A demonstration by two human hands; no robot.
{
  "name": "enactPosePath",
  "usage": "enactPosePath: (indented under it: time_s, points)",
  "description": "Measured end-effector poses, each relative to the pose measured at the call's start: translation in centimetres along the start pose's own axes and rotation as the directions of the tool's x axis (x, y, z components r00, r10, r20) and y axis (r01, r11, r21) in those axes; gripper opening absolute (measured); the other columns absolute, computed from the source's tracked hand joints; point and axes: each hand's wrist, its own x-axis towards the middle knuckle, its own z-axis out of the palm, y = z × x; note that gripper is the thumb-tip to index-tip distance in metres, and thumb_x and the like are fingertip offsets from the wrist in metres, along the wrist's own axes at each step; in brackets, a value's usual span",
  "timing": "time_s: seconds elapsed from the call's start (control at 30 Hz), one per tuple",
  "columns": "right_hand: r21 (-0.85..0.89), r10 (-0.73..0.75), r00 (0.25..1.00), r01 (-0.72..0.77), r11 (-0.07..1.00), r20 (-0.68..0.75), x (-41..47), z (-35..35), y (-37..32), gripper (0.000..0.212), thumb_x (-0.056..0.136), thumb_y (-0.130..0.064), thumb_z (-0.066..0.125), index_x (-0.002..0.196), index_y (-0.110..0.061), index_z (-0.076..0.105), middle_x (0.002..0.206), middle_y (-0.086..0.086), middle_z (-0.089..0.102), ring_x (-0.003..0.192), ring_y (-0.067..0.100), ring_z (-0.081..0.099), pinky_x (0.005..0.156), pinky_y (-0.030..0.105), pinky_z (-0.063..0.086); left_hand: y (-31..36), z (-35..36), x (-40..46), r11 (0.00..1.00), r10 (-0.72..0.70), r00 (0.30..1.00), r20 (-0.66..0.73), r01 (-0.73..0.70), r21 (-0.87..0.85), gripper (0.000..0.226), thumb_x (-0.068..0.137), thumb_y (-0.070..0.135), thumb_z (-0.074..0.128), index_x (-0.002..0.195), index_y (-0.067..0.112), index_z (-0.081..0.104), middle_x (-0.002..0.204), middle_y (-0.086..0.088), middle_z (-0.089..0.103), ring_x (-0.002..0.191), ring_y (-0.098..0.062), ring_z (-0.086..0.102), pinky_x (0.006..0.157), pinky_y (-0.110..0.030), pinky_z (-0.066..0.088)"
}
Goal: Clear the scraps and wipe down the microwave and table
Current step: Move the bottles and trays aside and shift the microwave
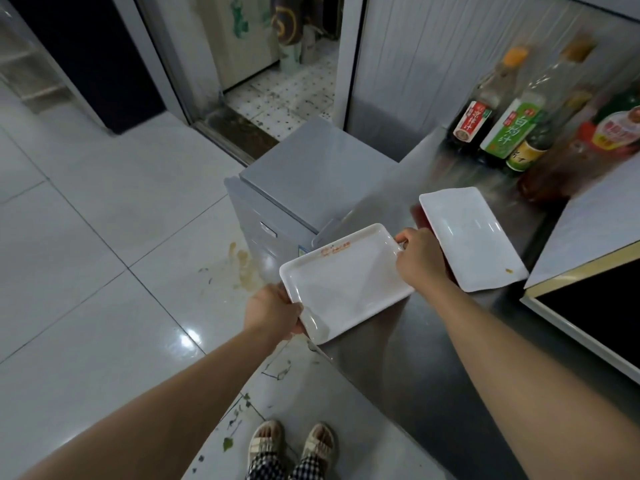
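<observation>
White tray (344,282) between both hands

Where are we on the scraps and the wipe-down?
Done: the white rectangular tray, gripped by left hand and right hand, looks empty. Left: a brown crumb on the white rectangular plate, green scraps and a stain on the tiled floor. No cloth visible.
</observation>
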Motion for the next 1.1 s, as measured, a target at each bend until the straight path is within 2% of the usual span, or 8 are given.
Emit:
enactPosePath:
  time_s: [0.1,0.2,0.37,0.5,0.67,0.77,0.93,1.1]
  points:
    - [-0.007,0.028,0.999,-0.027,1.000,0.031,0.1,0.0,0.4,0.032,0.086,-0.007,0.055,0.117,-0.006,0.059,0.117,0.017,0.056,0.107,0.035,0.056,0.091,0.039,0.047,0.0,0.5,-0.1,1.000,-0.002,1.000,-0.005,0.002,-0.012,0.022,0.087,0.004,0.049,0.078,0.023,0.057,0.067,-0.001,0.071,0.051,-0.009,0.068,0.042,-0.021,0.054]
    - [-0.002,0.025,0.994,-0.025,1.000,0.103,0.0,0.1,0.3,0.022,0.086,-0.004,0.051,0.104,0.001,0.062,0.106,0.017,0.064,0.097,0.035,0.058,0.080,0.038,0.046,0.2,0.7,0.0,1.000,0.001,1.000,-0.005,-0.001,-0.002,0.023,0.087,0.002,0.045,0.089,0.019,0.059,0.072,-0.005,0.071,0.062,-0.017,0.071,0.047,-0.023,0.055]
    - [0.012,0.040,0.990,-0.042,0.999,0.133,-0.1,-0.1,0.7,0.014,0.084,0.000,0.049,0.092,0.005,0.059,0.097,0.020,0.063,0.090,0.036,0.057,0.072,0.036,0.043,1.0,0.5,0.5,1.000,-0.012,0.998,-0.055,0.013,0.021,0.017,0.086,0.004,0.045,0.078,0.012,0.058,0.074,-0.014,0.071,0.073,-0.029,0.071,0.070,-0.043,0.060]
    - [0.050,0.048,0.992,-0.054,0.997,0.115,-0.4,-1.6,1.1,0.010,0.087,-0.004,0.049,0.091,0.002,0.056,0.097,0.018,0.062,0.092,0.036,0.055,0.073,0.037,0.041,2.6,0.1,0.9,0.999,0.041,0.993,-0.108,-0.038,0.035,0.017,0.085,0.005,0.047,0.076,0.016,0.057,0.079,-0.014,0.070,0.070,-0.029,0.069,0.062,-0.033,0.058]
    - [0.077,0.088,0.995,-0.091,0.993,0.043,-1.2,-4.9,1.8,0.006,0.086,-0.005,0.047,0.087,-0.005,0.053,0.097,0.017,0.062,0.092,0.035,0.055,0.069,0.031,0.035,5.6,-0.1,1.5,0.992,0.123,0.985,-0.124,-0.119,0.038,0.021,0.080,0.004,0.046,0.084,0.012,0.065,0.080,-0.016,0.068,0.078,-0.034,0.067,0.076,-0.045,0.058]
    - [0.109,0.135,0.991,-0.133,0.985,-0.007,-1.7,-6.8,2.3,0.007,0.086,-0.006,0.047,0.087,-0.004,0.054,0.090,0.012,0.058,0.087,0.033,0.054,0.069,0.031,0.036,8.1,-0.1,1.9,0.978,0.208,0.971,-0.114,-0.203,0.053,0.022,0.078,0.004,0.049,0.080,0.013,0.069,0.080,-0.016,0.069,0.072,-0.032,0.065,0.075,-0.044,0.058]
    - [0.138,0.267,0.961,-0.255,0.957,-0.070,-2.2,-8.9,3.3,0.004,0.088,-0.008,0.048,0.085,-0.007,0.050,0.093,0.012,0.059,0.078,0.023,0.046,0.067,0.028,0.033,12.1,0.7,3.4,0.937,0.332,0.941,-0.070,-0.319,0.145,0.022,0.080,0.010,0.052,0.087,0.012,0.073,0.086,-0.012,0.071,0.086,-0.034,0.067,0.081,-0.043,0.057]
    - [0.189,0.435,0.894,-0.411,0.892,-0.105,-2.2,-9.4,4.2,0.020,0.087,-0.009,0.047,0.100,0.000,0.060,0.105,0.015,0.063,0.096,0.031,0.057,0.069,0.027,0.037,15.8,2.2,6.4,0.874,0.442,0.896,0.041,-0.441,0.202,0.019,0.081,0.007,0.056,0.087,0.009,0.073,0.082,-0.012,0.070,0.083,-0.033,0.066,0.077,-0.038,0.057]
